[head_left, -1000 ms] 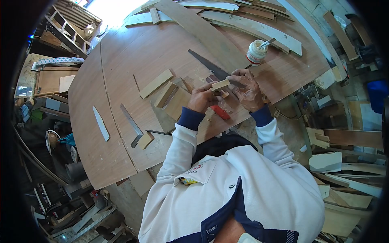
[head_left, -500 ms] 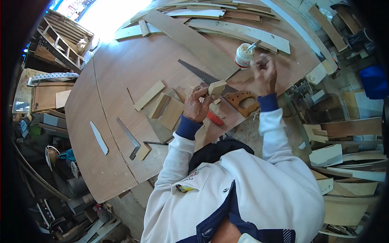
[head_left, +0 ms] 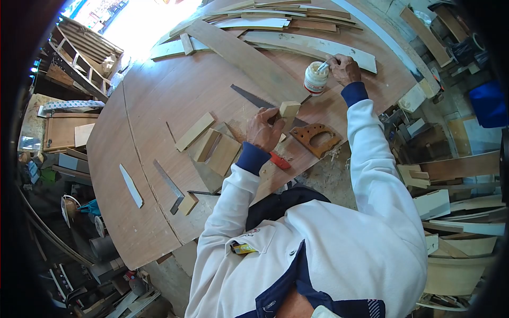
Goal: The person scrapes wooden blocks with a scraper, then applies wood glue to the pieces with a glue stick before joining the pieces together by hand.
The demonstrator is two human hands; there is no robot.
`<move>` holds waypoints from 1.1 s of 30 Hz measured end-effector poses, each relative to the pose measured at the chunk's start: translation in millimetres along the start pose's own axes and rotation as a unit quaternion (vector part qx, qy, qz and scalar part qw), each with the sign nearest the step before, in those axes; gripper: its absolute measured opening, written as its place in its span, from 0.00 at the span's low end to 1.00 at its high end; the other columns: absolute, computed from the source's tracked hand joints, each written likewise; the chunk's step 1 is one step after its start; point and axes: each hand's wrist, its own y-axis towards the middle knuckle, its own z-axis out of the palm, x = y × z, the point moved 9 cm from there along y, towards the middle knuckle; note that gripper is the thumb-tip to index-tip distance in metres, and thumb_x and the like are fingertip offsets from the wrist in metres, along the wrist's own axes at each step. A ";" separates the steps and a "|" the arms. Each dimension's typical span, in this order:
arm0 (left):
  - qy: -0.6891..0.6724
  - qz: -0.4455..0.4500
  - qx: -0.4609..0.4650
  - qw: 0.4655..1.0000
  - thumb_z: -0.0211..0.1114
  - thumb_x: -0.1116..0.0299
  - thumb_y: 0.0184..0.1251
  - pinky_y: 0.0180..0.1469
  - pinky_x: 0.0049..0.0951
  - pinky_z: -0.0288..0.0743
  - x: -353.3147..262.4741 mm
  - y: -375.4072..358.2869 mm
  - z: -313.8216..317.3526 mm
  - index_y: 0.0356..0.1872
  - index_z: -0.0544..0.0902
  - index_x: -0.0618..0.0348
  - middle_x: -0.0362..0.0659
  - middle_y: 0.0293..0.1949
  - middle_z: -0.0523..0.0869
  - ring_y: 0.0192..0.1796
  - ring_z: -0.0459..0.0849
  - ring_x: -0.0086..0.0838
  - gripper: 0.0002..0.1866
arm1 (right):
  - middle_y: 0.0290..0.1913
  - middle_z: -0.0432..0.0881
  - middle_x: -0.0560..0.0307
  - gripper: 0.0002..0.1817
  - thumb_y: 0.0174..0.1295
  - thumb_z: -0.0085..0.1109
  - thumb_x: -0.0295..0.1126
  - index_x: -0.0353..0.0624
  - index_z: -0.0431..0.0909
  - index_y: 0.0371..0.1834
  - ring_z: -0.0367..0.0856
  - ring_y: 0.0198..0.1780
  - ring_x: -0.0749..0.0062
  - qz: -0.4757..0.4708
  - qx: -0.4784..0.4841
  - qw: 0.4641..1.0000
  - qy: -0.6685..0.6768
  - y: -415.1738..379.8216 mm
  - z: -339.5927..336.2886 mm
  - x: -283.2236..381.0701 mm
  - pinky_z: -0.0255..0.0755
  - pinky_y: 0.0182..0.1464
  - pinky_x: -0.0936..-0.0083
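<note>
Near the close edge of the table [head_left: 154,111], a red object [head_left: 279,160] is seen, with the wooden-handled saw [head_left: 303,134] laid just beyond. By the left hand [head_left: 262,131], 1 small wood block [head_left: 290,109] is held raised over the saw, the fingers clamped on its side. Cut wood pieces [head_left: 223,154] are laid to the left. Farther out, a brush-like tool [head_left: 323,67] is gripped between the closed fingers of the right hand [head_left: 345,69], its lower end hidden in the open jar [head_left: 316,83]. Long boards [head_left: 313,44] are stacked beyond.
</note>
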 end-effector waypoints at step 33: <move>0.073 0.041 -0.053 0.995 0.64 0.62 0.51 0.45 0.43 0.75 -18.3 68.1 43.4 0.33 0.86 0.58 0.51 0.35 0.83 0.39 0.82 0.48 0.12 | 0.26 0.82 0.64 0.11 0.67 0.60 0.35 0.38 0.84 0.38 0.71 0.25 0.87 0.047 -0.195 0.894 0.401 -112.4 -78.1 -0.8 0.66 0.28 0.86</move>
